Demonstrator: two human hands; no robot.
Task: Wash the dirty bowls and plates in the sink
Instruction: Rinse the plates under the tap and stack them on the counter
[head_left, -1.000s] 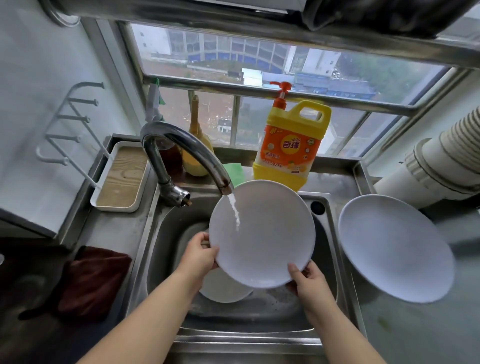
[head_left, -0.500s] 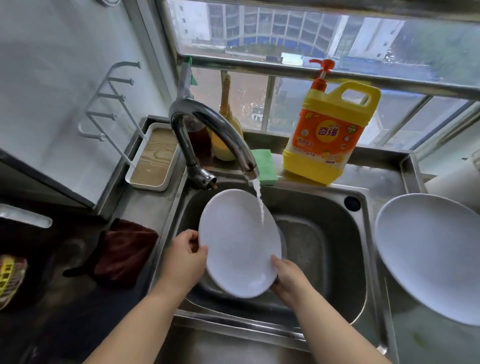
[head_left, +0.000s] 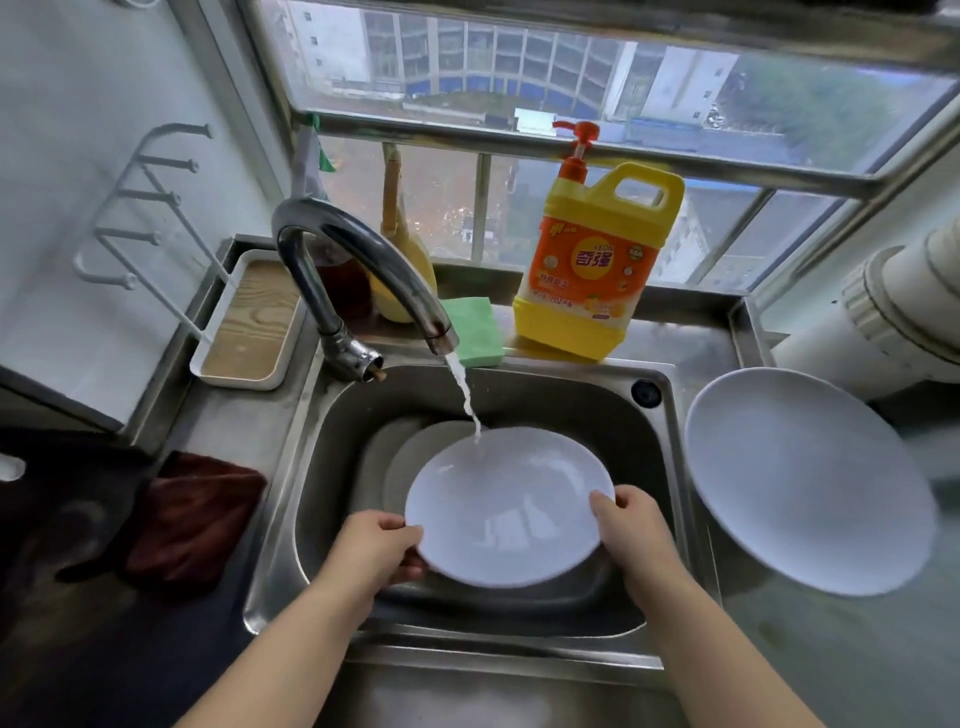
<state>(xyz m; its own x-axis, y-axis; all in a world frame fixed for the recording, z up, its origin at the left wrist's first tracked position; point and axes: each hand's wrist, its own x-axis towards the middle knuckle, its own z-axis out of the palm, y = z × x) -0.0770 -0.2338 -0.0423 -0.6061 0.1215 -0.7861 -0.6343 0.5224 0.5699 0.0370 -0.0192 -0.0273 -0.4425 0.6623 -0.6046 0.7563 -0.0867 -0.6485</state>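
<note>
A white plate (head_left: 506, 506) lies almost flat, face up, over the steel sink (head_left: 665, 467). My left hand (head_left: 379, 545) grips its left rim and my right hand (head_left: 631, 525) grips its right rim. Water runs from the curved tap (head_left: 358, 254) onto the plate's far edge. Behind and under it, another dish (head_left: 415, 457) leans in the basin, partly hidden. A large white plate (head_left: 805, 478) rests tilted on the counter to the right of the sink.
A yellow detergent jug (head_left: 597, 270) and a green sponge (head_left: 475, 330) stand on the ledge behind the sink. A wood-lined tray (head_left: 249, 322) sits at back left, a dark red cloth (head_left: 192, 514) left of the basin, a white duct (head_left: 883, 322) at right.
The plate went from standing on edge under the tap to lying nearly flat and face up. My right hand moved from its lower edge to its right rim.
</note>
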